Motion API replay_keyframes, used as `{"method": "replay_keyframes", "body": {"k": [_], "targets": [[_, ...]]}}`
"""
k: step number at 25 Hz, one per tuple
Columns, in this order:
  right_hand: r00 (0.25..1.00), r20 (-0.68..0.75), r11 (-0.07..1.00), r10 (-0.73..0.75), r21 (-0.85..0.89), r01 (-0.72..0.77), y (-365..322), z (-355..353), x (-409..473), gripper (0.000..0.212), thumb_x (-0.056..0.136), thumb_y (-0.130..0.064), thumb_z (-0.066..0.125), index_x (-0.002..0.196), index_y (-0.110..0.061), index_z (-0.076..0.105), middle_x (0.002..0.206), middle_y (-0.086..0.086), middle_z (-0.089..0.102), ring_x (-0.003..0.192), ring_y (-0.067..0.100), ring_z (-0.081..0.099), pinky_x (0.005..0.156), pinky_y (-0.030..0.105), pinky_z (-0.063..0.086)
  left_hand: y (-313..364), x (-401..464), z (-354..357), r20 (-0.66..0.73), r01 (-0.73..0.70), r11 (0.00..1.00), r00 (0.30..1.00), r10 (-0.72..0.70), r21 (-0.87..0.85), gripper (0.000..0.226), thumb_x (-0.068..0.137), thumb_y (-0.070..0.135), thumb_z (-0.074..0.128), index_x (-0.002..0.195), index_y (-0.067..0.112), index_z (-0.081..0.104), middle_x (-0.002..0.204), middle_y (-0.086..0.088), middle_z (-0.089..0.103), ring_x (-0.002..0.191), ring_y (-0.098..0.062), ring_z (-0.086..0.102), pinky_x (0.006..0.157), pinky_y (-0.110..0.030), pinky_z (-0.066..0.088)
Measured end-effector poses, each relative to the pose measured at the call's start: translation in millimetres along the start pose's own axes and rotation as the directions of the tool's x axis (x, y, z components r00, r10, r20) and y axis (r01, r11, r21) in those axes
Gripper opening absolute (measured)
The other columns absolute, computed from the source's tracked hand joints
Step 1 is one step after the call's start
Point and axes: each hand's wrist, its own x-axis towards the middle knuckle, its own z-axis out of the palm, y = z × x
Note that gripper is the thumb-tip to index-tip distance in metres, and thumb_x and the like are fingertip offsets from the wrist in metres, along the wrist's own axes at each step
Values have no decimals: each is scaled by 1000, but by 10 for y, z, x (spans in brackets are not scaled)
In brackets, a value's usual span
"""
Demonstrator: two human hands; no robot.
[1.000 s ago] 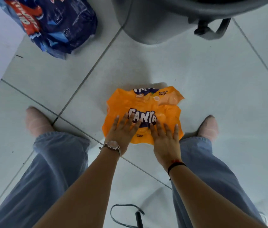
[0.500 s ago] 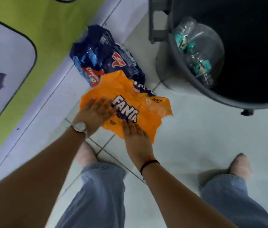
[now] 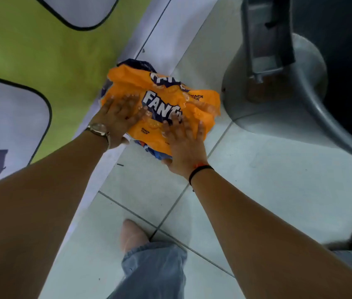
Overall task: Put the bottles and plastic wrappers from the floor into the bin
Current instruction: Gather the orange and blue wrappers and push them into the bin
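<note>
An orange Fanta plastic wrapper [image 3: 127, 83] lies on top of a dark blue wrapper [image 3: 137, 63], which shows only at its far edge and under the near edge. The pile sits against the white skirting, left of the grey bin [image 3: 306, 89]. My left hand [image 3: 116, 117] and my right hand [image 3: 183, 141] are spread over the orange wrapper, fingers on top and thumbs tucked under its near edge. The bin's inside is dark at the far right, and no bottles show in it from here.
A green and white wall panel [image 3: 52, 50] fills the left. White skirting [image 3: 162, 29] runs along it. My two socked feet [image 3: 130, 236] stand on the pale floor tiles [image 3: 268, 169]. A grey bracket [image 3: 265, 39] hangs on the bin's side.
Both hands have carried the orange wrapper left and away from me, onto the blue wrapper by the wall. My view has swung left, and the bin's inside has left the frame.
</note>
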Motion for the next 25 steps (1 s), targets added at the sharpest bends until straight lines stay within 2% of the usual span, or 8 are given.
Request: {"method": "replay_keyframes", "body": {"k": [2,4,6,8,11,14,18,25], "targets": [[999,26,999,44,16,-44,1,141,73,103,76,-52,65,146,-17,-2,158,10,-7,144,33,-8,113,58,-4,16,114,96,53,-26,997,998,23,67,112,69,51,67,137,24,-17,152,-15,-16,138,-39,-11,112,-54,-1],[995,20,995,94,27,-95,-26,264,123,102,78,-51,63,145,-15,-5,157,10,-10,143,33,-10,112,57,-5,94,235,170,42,-7,999,999,5,47,117,64,53,71,138,25,-15,153,-15,-12,138,-41,-9,111,-57,0],[993,-32,993,116,29,-115,-31,339,188,82,90,-37,53,146,-14,-2,158,11,-6,144,34,-6,113,58,-3,158,332,231,-3,19,1000,1000,-19,-6,113,66,48,72,140,26,-10,154,-16,-5,138,-43,-5,110,-59,1],[993,-50,993,111,49,-109,-21,325,227,61,96,-19,40,146,-14,5,158,12,2,144,34,-1,113,58,0,194,344,237,-77,1,996,997,-8,-87,92,77,33,67,141,26,1,153,-17,5,137,-45,1,109,-61,4],[994,-30,991,107,88,-104,-1,198,188,53,97,-14,34,145,-15,13,157,11,10,144,34,5,113,58,4,219,271,168,-128,30,984,990,-53,-176,62,90,12,46,140,26,13,153,-16,9,138,-44,4,108,-63,8],[996,8,995,84,58,-84,-4,-13,-119,54,98,-13,33,146,-16,8,158,11,6,143,35,3,113,60,6,381,9,31,-93,60,985,993,-75,-159,60,94,18,36,140,29,0,155,-10,-1,139,-39,-1,110,-59,5],[1000,7,999,-12,50,11,-83,-426,-753,56,97,-12,33,146,-17,6,158,11,4,143,37,1,112,62,7,637,-655,-282,-156,71,975,982,-105,-209,63,93,11,34,137,28,-9,154,-12,-2,140,-34,-1,112,-52,5],[990,-74,988,-124,85,130,-390,-1591,-1689,53,96,-12,36,145,-19,16,157,10,12,141,41,10,110,64,13,837,-1777,-1502,-234,233,927,923,-306,-292,63,88,2,42,140,22,12,152,-16,12,136,-43,18,107,-58,17]]}}
